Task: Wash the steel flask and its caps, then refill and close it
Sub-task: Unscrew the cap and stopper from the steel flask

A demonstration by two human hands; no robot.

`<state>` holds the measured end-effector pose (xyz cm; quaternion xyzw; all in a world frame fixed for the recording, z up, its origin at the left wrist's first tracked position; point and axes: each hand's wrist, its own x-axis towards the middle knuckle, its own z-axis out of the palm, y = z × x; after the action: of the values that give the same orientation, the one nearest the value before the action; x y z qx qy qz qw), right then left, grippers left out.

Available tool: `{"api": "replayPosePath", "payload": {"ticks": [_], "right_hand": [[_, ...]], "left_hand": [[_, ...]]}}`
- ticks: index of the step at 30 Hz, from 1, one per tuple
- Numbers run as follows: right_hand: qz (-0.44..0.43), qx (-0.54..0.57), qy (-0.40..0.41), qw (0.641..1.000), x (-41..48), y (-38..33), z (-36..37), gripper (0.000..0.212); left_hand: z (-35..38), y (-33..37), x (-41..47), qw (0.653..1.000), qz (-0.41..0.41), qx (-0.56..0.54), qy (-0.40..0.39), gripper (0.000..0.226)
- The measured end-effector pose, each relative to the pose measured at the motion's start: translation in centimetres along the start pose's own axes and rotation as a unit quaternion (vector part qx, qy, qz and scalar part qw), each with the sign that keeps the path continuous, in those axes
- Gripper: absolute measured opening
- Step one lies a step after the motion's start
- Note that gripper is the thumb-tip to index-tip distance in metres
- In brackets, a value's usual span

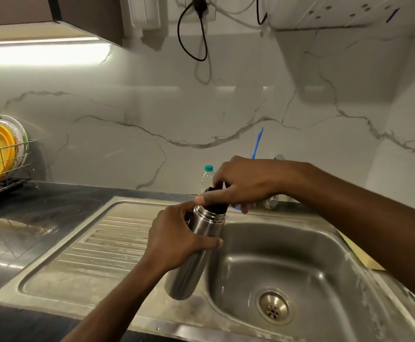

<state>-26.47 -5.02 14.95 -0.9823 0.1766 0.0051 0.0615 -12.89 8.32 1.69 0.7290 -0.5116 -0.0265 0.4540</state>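
Note:
The steel flask [191,262] hangs tilted over the divide between the draining board and the sink basin, its neck pointing up and to the right. My left hand [177,238] is wrapped around its upper body. My right hand [241,186] comes in from the right and grips a black cap [217,208] sitting at the flask's mouth. Most of the cap is hidden under my fingers, so I cannot tell whether it is screwed in or loose.
The steel sink [283,265] has a drain [273,308] at lower right and a ribbed draining board [98,248] at left. A clear plastic bottle [207,177] with a green top stands at the wall. A dish rack [1,166] with yellow plates sits far left.

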Motion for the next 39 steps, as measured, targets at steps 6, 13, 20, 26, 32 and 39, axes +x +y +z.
{"api": "replayPosePath", "payload": {"ticks": [6,13,20,26,32,39], "right_hand": [[-0.092,-0.019,-0.014,0.995,0.0,0.4,-1.2,0.04],[-0.104,0.033,-0.002,0.994,-0.9,0.4,-1.5,0.059],[-0.077,0.021,-0.006,0.997,-1.0,-0.5,-1.2,0.037],[-0.151,-0.002,-0.006,0.988,-1.4,-0.4,-1.3,0.055],[-0.141,0.102,0.036,0.984,-1.4,1.0,-2.5,0.052],[-0.078,0.23,0.032,0.969,2.2,2.3,-0.9,0.052]], "left_hand": [[0.0,0.0,-0.1,1.0,-0.001,-0.003,-0.005,0.059],[0.0,-0.2,-0.1,1.0,-0.004,-0.006,0.013,0.059],[0.2,0.1,0.0,1.0,-0.006,-0.015,-0.001,0.062],[0.3,-0.5,-0.3,0.999,-0.013,-0.042,-0.013,0.058],[-1.2,-1.5,-0.4,0.998,-0.02,-0.059,-0.002,0.058],[-4.7,-3.2,-0.7,0.998,-0.032,-0.037,0.037,0.062]]}}
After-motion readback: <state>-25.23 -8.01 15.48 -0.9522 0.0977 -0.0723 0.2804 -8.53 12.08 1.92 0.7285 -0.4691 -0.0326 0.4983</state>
